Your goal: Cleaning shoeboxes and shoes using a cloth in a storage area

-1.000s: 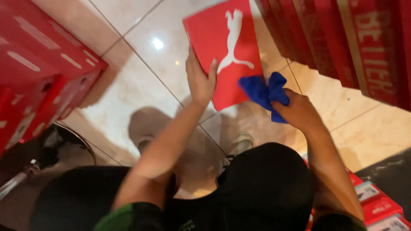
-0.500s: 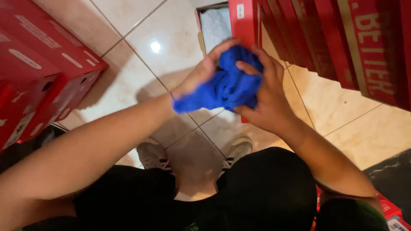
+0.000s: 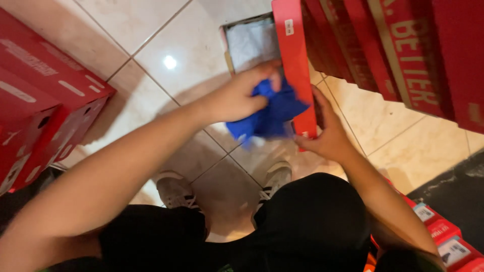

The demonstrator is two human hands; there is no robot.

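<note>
Left hand [image 3: 237, 98] grips one blue cloth [image 3: 269, 113]; right hand [image 3: 327, 136] seemingly closed around one red lid [image 3: 295, 70].

Blue cloth [image 3: 272, 113], red box lid [image 3: 295, 65], red boxes [image 3: 45, 111], cream tiled floor [image 3: 146, 30], black shorts [image 3: 312, 221]

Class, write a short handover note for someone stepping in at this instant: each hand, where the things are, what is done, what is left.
Left hand: presses the blue cloth against the red shoebox lid.
Right hand: grips the lid's lower end, holding it on edge.
The open shoebox with white paper lies on the tiled floor.
Done: cloth is on the lid.
Left: cannot tell how much is wiped.
</note>
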